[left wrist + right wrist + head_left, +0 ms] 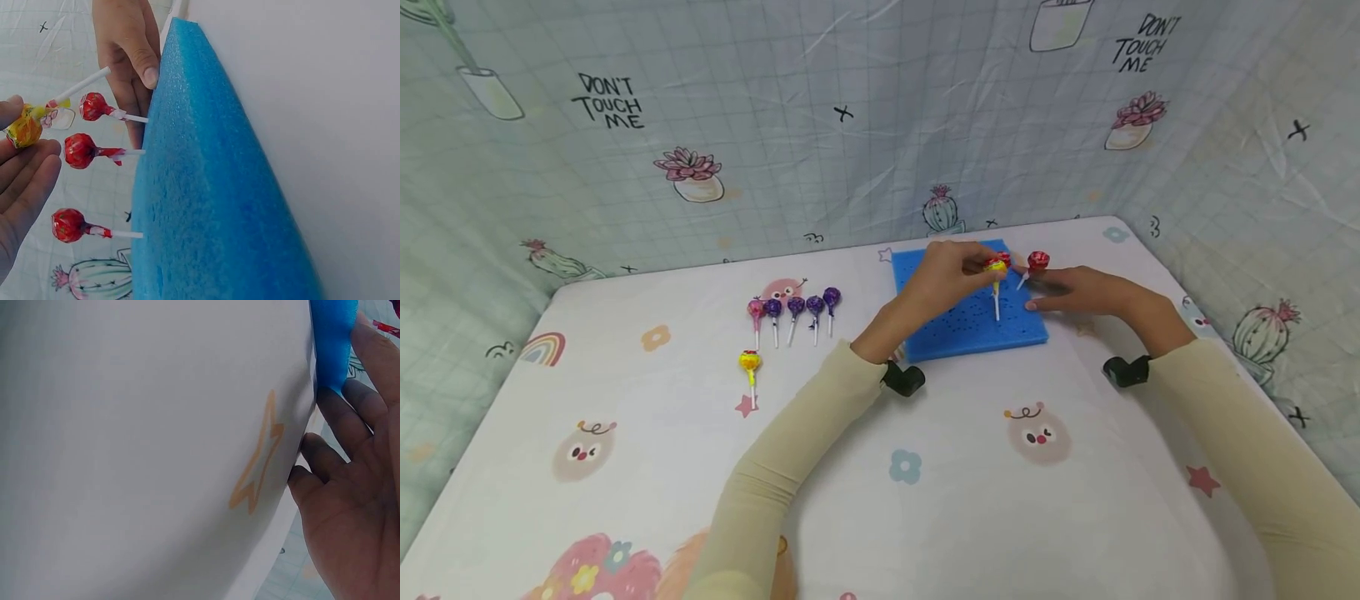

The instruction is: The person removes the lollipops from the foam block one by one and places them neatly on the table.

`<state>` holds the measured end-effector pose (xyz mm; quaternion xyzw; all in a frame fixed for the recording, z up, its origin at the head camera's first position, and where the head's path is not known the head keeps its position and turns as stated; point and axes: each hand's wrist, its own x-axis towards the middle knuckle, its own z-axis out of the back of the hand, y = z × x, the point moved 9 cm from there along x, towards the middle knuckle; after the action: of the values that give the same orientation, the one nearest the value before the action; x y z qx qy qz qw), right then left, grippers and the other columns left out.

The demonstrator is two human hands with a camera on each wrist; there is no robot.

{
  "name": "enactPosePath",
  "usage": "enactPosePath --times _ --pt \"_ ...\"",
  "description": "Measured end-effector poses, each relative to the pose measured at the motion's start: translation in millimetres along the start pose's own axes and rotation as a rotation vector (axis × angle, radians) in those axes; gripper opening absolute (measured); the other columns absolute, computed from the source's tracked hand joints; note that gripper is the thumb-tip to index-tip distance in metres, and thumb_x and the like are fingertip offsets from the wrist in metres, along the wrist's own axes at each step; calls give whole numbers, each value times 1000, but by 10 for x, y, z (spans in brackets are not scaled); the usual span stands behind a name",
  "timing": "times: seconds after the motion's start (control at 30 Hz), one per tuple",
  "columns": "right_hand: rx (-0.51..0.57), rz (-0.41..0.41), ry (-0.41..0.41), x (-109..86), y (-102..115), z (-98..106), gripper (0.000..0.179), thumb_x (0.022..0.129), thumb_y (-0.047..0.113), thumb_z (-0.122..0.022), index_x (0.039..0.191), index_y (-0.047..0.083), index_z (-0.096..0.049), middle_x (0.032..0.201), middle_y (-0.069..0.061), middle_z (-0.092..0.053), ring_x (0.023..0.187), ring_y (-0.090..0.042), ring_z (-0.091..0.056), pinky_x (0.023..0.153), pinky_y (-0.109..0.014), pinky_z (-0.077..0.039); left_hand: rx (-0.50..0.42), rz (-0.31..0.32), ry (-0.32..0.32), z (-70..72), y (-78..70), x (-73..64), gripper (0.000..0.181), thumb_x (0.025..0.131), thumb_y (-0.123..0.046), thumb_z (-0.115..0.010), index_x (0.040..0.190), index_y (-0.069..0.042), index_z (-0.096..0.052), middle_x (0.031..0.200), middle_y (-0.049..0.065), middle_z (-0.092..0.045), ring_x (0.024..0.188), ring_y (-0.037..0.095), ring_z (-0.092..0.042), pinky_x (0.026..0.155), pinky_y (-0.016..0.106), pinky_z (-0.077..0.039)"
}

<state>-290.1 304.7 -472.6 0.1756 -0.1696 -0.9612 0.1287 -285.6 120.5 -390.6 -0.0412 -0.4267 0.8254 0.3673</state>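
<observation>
My left hand [951, 271] is over the blue foam block [973, 329], pinching a yellow lollipop [997, 267] by its wrapped candy between thumb and fingers. Its white stick points down in the head view. In the left wrist view the yellow lollipop [25, 127] is apart from the foam. Three red lollipops [80, 151] stand there in a row, sticks sunk in the foam's top. My right hand [1078, 292] rests against the block's right side, thumb and fingers extended along the edge. The right wrist view shows those fingertips [334, 400] right at the foam [333, 350].
Left of the block, several purple lollipops [796, 308] and a pink lollipop [756, 310] lie in a row on the table [850, 492]. Another yellow lollipop [750, 361] lies nearer. A patterned cloth [775, 150] hangs behind and at the sides.
</observation>
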Motion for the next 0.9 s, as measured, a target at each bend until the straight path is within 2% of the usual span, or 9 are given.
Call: enactPosePath --times 0.2,0.57,0.9 --pt "-5 -7 3 17 -3 10 85 98 54 -62 157 -1 -33 157 -29 -36 144 -53 -30 112 -69 -31 3 -5 11 16 22 -14 34 97 -25 -71 123 -3 -72 114 7 -75 100 11 -72 88 17 -55" --pt "-16 -4 5 6 10 25 82 99 50 -63 156 -2 -35 155 -30 -37 143 -54 -32 111 -69 -32 3 -36 -30 70 39 -43 30 97 -21 -71 121 -4 -72 111 7 -76 96 11 -73 84 17 -56" --pt "-19 -16 2 22 -39 -23 84 98 52 -63 156 0 -34 156 -30 -38 143 -54 -31 110 -70 -32 -12 -27 -41 115 88 -125 31 101 -17 -66 130 -7 -68 118 5 -73 103 12 -71 88 18 -55"
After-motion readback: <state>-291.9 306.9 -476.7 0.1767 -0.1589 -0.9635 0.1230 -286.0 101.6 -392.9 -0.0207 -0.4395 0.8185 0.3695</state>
